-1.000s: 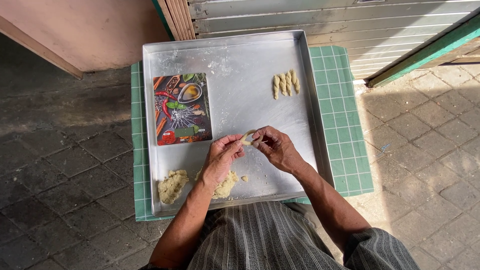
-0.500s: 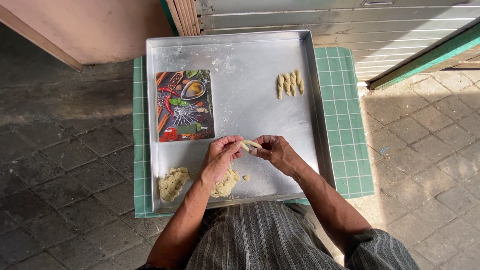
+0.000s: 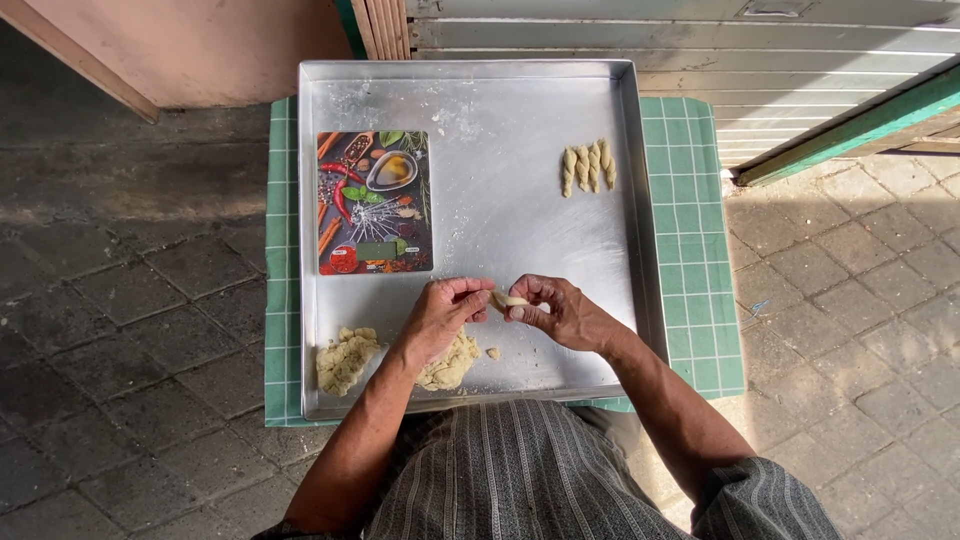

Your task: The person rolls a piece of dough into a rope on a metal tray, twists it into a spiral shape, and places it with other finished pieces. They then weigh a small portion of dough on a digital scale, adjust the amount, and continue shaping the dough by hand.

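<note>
Both hands meet over the near part of a large metal tray (image 3: 470,210). My left hand (image 3: 443,312) and my right hand (image 3: 557,309) pinch the two ends of a small pale dough strip (image 3: 505,299) between their fingertips, just above the tray. Below my left wrist lies a lump of dough (image 3: 447,365), with a second lump (image 3: 345,359) at the near left corner and a small crumb (image 3: 492,353) beside it. Several twisted dough pieces (image 3: 588,167) lie side by side at the far right of the tray.
A flat kitchen scale (image 3: 374,202) printed with spices and chillies lies on the tray's left half. The tray rests on a green checked cloth (image 3: 692,230) over stone paving. A metal shutter (image 3: 700,50) and a pink wall (image 3: 200,45) stand behind.
The dough was a curved loop held higher; both hands have come down and nearer, and the strip now looks short and folded between the fingertips.
</note>
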